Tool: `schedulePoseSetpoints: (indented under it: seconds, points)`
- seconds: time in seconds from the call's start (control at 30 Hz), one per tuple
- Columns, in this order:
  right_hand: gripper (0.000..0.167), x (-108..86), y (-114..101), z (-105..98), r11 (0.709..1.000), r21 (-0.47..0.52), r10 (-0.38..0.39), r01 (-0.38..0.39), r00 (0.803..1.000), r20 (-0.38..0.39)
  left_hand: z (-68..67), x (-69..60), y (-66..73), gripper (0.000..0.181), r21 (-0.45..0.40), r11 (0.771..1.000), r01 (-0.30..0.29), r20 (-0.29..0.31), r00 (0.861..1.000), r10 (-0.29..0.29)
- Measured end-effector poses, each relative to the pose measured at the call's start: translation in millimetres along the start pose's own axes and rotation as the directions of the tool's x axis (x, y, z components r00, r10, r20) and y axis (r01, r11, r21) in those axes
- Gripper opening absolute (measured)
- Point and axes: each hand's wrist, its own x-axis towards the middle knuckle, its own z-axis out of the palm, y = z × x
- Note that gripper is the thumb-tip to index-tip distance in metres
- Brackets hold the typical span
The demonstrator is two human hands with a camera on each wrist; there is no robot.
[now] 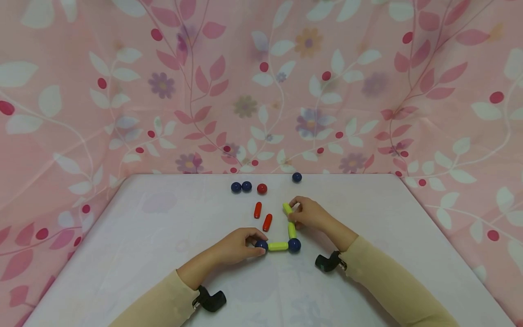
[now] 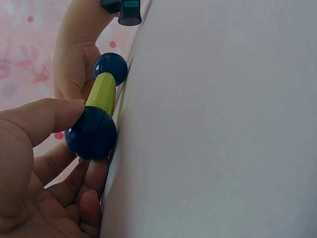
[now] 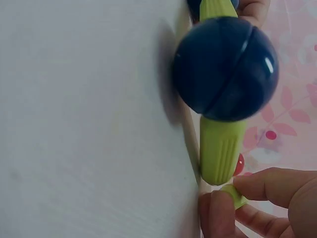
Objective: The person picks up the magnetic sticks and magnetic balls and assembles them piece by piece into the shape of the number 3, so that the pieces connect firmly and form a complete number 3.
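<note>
My left hand [image 1: 236, 247] pinches a blue ball [image 1: 261, 246] between thumb and fingers at the table top. From that ball a yellow-green rod [image 1: 278, 246] runs right to a second blue ball [image 1: 294, 245], the corner of an L. A second yellow-green rod [image 1: 292, 230] points away from the corner. At its far end my right hand [image 1: 312, 217] pinches a third yellow-green rod [image 1: 288, 208], tilted slightly left. Seen from the right wrist, the third rod [image 3: 237, 197] is mostly covered by fingers; whether it touches the second rod [image 3: 222, 151], I cannot tell.
Two red rods [image 1: 258, 210] lie left of the right hand. Beyond them sit two blue balls [image 1: 241, 186] side by side and a red ball [image 1: 262, 188]. Another blue ball [image 1: 297, 177] rests near the table's back edge. A floral curtain [image 1: 261, 91] hangs behind the white table [image 1: 163, 236].
</note>
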Motion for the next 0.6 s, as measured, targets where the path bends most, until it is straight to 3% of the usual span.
schedulePoseSetpoints:
  seconds: [0.13, 0.33, 0.6]
  points:
    - [0.031, 5.7, -2, -5, 0.999, -0.035, -0.016, 0.016, 1.000, 0.015, -0.2, -0.2, 0.0, 0.027, -0.004, 1.000, 0.004, -0.001, 1.000, -0.004]
    - [0.026, 19.5, -8, -11, 0.991, -0.085, -0.101, 0.106, 0.993, 0.065, -0.5, -0.2, -0.6, 0.028, -0.005, 1.000, 0.014, -0.003, 1.000, -0.014]
    - [0.024, 38.6, -16, -9, 0.980, -0.094, -0.169, 0.178, 0.982, 0.089, -0.2, 0.3, 0.5, 0.027, -0.005, 1.000, 0.004, 0.001, 1.000, -0.004]
